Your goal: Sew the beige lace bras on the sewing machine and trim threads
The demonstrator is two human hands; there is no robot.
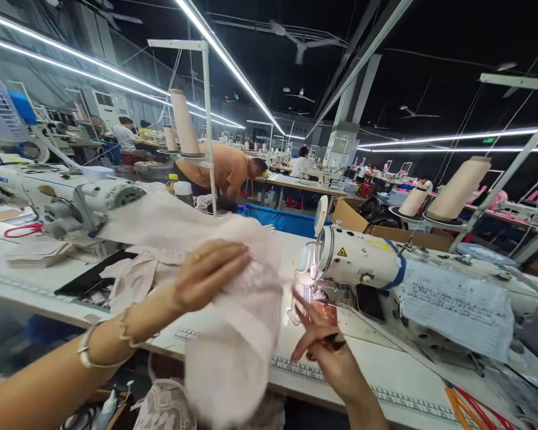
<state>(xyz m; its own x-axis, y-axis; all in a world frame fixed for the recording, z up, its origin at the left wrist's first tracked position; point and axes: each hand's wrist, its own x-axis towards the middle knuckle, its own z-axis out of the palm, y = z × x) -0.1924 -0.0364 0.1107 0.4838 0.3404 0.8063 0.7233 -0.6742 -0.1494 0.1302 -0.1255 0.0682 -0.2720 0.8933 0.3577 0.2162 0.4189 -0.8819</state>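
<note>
Head view: cardboard box [356, 218], contents unclear.

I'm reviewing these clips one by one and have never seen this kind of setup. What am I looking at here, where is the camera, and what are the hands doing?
There is no robot here. The single picture comes from a camera worn on a person's head, looking down at their own two hands at a sewing table in a large workshop. The left hand lifts a piece of pale pink fabric, which is blurred. The right hand is near the needle of a white sewing machine and seems to hold a small dark tool, too blurred to name. A printed paper sheet drapes over the machine. Thread cones stand behind. Another person bends over further back.
</note>
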